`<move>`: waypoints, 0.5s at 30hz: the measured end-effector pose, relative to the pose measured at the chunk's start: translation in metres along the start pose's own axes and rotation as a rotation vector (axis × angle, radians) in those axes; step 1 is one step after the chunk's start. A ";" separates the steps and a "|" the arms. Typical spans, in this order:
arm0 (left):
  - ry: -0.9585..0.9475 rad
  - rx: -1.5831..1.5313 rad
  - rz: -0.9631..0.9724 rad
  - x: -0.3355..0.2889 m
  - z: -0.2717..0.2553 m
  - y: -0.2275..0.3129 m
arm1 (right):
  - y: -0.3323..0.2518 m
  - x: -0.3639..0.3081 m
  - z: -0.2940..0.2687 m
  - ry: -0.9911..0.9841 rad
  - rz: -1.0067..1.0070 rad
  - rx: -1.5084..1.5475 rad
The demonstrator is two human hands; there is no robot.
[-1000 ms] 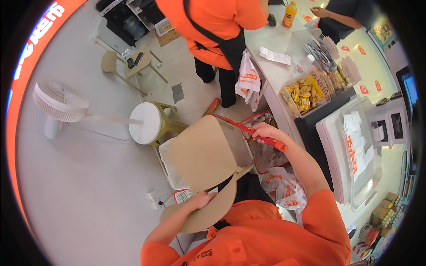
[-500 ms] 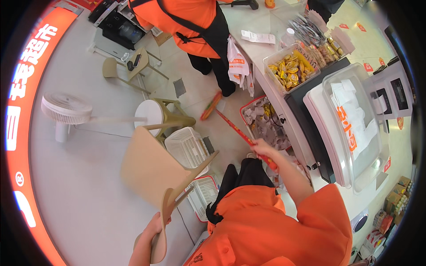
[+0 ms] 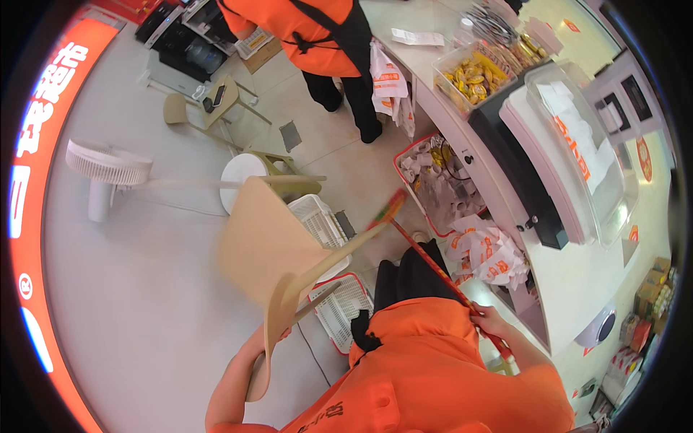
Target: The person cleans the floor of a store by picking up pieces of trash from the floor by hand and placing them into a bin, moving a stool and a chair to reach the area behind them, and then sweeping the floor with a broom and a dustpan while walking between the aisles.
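Note:
My left hand grips the backrest of a beige chair, which is lifted and tilted with its legs pointing right. Part of that hand is hidden behind the backrest. In my right hand is the red handle of a broom, held close by my right side. The handle slants forward to a red, yellow and green broom head low over the floor ahead of my legs. One chair leg overlaps the broom near its head.
White plastic baskets stand beneath the chair. Right of the broom, a red-rimmed bin full of waste paper and plastic bags sit by the counter. A standing fan is at left; a person in orange stands ahead.
My right hand has drawn back toward my body, bringing the broom head nearer and to the right. The lifted chair has shifted slightly right and forward, still in my left hand.

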State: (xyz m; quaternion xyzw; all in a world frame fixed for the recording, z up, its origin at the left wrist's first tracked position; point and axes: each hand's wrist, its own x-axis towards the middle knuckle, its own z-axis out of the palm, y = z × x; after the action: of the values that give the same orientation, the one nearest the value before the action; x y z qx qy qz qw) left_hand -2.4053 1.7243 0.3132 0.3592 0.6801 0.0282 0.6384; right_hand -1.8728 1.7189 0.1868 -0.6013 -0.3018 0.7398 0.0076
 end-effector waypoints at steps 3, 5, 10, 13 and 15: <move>-0.090 0.082 0.114 0.023 -0.007 0.004 | 0.033 -0.040 -0.008 0.060 0.113 -0.002; -0.189 0.162 0.106 0.057 -0.019 0.002 | 0.045 -0.058 -0.012 0.101 0.144 -0.036; -0.102 0.396 0.142 0.098 -0.013 0.079 | 0.059 -0.056 -0.007 0.081 0.163 0.085; -0.069 0.454 0.007 0.144 -0.016 0.089 | 0.060 -0.060 -0.002 0.091 0.194 0.111; -0.007 0.470 -0.010 0.166 -0.008 0.111 | 0.054 -0.065 0.004 0.090 0.134 0.089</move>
State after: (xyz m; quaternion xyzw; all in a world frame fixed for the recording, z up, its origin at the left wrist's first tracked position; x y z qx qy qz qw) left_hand -2.3496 1.8973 0.2290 0.4947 0.6676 -0.1352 0.5397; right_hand -1.8391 1.6485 0.2198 -0.6517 -0.2270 0.7237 -0.0019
